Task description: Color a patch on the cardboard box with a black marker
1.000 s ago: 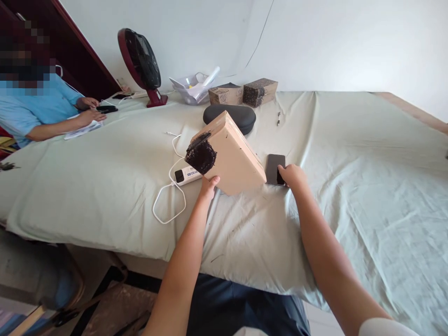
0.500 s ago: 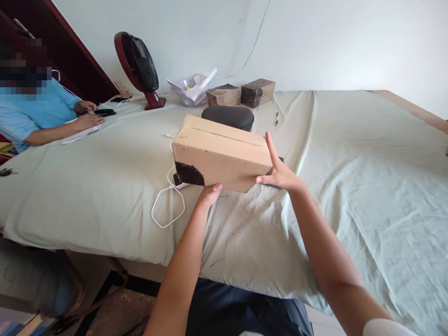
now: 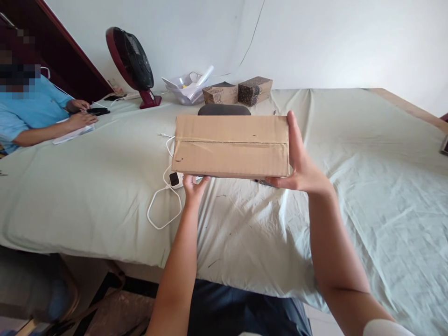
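A brown cardboard box (image 3: 231,151) is held up above the cloth-covered table, its seamed face turned toward me. My left hand (image 3: 194,186) supports it from below near the left end, with the fingertips hidden under the box. At the right end, my right hand (image 3: 297,163) grips the box, one finger up along its side and another under the lower edge. Behind the box, a dark hard case (image 3: 224,110) is partly covered. A white cable (image 3: 154,200) and a small white plug-like block with a black face (image 3: 176,180) lie below its left end.
Two printed cardboard boxes, one open (image 3: 220,93) and one darker (image 3: 255,91), stand by the wall. Left of them are a clear plastic basket (image 3: 187,95) and a red fan (image 3: 133,65). A person in a blue shirt (image 3: 38,112) sits at the far left with papers.
The box has been turned and tilted, so its seamed face now fronts me and the black patch is out of sight. My right hand has moved right and closer.
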### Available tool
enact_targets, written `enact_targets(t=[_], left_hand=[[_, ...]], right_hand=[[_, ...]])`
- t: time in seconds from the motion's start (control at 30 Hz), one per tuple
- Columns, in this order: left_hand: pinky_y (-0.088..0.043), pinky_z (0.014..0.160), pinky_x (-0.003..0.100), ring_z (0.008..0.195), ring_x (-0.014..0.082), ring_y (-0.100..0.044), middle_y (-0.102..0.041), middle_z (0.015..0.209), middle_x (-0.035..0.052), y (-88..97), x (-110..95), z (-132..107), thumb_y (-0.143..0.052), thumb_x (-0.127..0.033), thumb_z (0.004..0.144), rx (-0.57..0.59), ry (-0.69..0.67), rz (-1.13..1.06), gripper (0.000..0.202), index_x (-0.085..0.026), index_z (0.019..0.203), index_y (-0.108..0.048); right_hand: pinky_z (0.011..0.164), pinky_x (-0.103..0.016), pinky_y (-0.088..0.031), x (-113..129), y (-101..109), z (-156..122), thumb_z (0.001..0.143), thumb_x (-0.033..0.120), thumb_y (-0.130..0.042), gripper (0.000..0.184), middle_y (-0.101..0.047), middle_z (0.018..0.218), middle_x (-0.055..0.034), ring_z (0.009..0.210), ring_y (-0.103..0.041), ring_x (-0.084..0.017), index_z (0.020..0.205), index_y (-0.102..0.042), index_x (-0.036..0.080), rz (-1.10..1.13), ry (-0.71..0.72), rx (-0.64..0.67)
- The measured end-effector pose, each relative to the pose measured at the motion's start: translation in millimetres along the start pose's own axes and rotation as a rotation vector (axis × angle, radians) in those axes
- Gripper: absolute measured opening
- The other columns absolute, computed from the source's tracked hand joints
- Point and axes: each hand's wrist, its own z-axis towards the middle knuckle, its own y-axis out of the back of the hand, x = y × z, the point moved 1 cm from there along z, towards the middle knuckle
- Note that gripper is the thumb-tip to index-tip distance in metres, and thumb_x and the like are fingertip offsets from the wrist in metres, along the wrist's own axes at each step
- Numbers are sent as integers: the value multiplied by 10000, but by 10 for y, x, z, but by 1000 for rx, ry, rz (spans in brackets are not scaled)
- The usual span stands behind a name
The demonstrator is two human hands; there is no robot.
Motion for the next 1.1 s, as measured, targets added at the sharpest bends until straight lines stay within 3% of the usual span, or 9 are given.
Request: enact_targets(t=[0.13,0.37,0.6,0.8,0.87,0.97,1.03,1.1], left_hand=[[-567,1000,392,946,233,-723,-687,884,33,-12,-10,-20,-992,-632,603,-15,-16,-7,568,-215,860,-705],[-569,982,386,989,236,-722,-721,977,61,-18,18,-11,-987,-609,625,-17,-28,-21,558,-216,924,-727],[-566,986,385,1010,237,-722,-720,947,58,-27,42,-31,-976,-618,649,1,-26,-11,563,-218,945,-712],[-583,966,389,999,241,-727,-729,961,66,-27,41,-33,-950,-630,672,5,-40,35,554,-219,945,-699],[-586,994,413,1013,255,-734,-733,973,72,-22,55,-37,-933,-626,694,17,-47,73,534,-218,947,-698],[-552,1103,469,1126,300,-733,-750,1018,91,-6,96,-58,-937,-587,688,-16,-51,151,528,-216,984,-706],[-524,1152,489,1175,319,-724,-758,1038,104,10,121,-75,-947,-550,680,-56,-30,162,532,-208,1012,-711],[-514,1167,480,1205,324,-711,-761,1060,113,30,131,-80,-962,-505,681,-60,9,122,525,-203,1035,-718]], right_hand=[[1356,-624,-269,75,-37,13,746,672,-904,1494,-1,1864,18,1721,-27,-426,1757,160,390,17,-5,-15],[1360,-601,-258,107,-43,22,741,658,-909,1495,53,1861,66,1686,257,-368,1761,149,385,22,-8,-5],[1363,-598,-214,113,-41,23,747,689,-901,1536,190,1843,72,1701,198,-389,1737,231,374,23,-27,23],[1366,-620,-181,69,-16,2,758,785,-863,1538,191,1840,84,1711,132,-392,1705,287,404,58,-49,70],[1372,-621,-145,43,-7,-14,787,866,-780,1472,200,1835,102,1708,139,-380,1705,279,418,90,-65,83],[1380,-609,-110,13,-20,-36,920,944,-496,1184,211,1823,147,1704,161,-329,1714,235,458,169,-104,66],[1382,-608,-114,10,-44,-39,1005,899,-351,980,193,1822,172,1709,137,-301,1719,189,498,212,-146,36],[1388,-599,-120,20,-64,-27,1048,836,-353,891,149,1830,182,1716,109,-290,1731,122,518,217,-181,-3]])
